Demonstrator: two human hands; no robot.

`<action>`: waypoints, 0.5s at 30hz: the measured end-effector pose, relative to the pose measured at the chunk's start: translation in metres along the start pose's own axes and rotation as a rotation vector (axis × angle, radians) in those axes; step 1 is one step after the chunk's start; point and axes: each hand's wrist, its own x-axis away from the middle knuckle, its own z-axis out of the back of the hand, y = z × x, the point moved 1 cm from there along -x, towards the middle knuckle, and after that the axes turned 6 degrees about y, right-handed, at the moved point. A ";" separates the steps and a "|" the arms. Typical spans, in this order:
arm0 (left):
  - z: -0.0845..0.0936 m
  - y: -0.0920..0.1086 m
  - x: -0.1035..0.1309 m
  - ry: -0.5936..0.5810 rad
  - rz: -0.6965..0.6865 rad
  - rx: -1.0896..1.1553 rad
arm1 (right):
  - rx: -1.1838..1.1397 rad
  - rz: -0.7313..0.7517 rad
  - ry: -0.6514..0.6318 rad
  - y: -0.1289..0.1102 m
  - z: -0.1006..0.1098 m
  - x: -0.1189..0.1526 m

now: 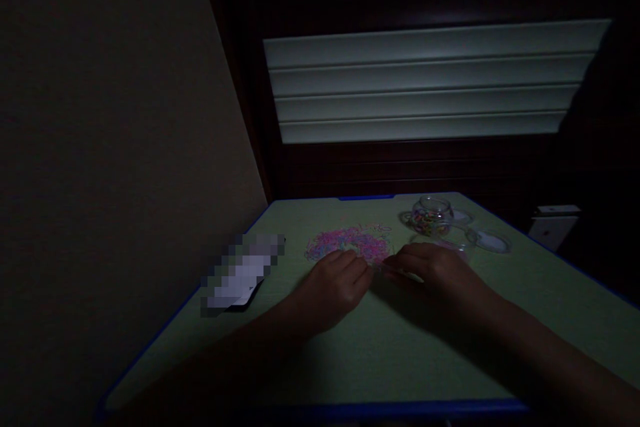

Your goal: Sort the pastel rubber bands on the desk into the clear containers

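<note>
A loose pile of small pink, purple and blue rubber bands (pixel 327 240) lies on the green table (pixel 400 360). At the pile's near edge is my left hand (pixel 337 283), its fingers curled and pressed together. Whatever it may pinch is hidden behind the knuckles. My right hand (pixel 435 267) is just to the right, thumb and fingers closed in a pinch. Between the two hands the scene is too dark to make out what the fingertips hold. The fingertips of both hands are close together but apart.
A clear jar (pixel 433 217) of colourful small pieces stands at the back right. Nearer are a clear container (pixel 457 247), partly behind my right hand, and a clear lid (pixel 493 241). A phone-like flat object (pixel 243 280), blurred out, lies on the left. A wall (pixel 125 147) borders the table's left side.
</note>
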 end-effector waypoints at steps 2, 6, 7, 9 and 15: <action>0.000 0.001 0.000 0.005 -0.014 0.001 | 0.010 0.034 -0.008 -0.001 -0.003 0.000; 0.002 0.001 -0.001 -0.011 -0.031 0.014 | 0.032 0.067 -0.008 -0.002 -0.006 0.000; 0.002 0.002 -0.001 -0.015 -0.033 0.017 | 0.040 0.069 -0.008 -0.002 -0.007 0.000; 0.003 0.002 -0.001 -0.011 -0.038 0.018 | 0.052 0.078 -0.009 -0.003 -0.006 0.001; 0.003 0.003 -0.003 0.001 -0.044 0.020 | 0.097 0.120 -0.045 -0.004 -0.006 0.001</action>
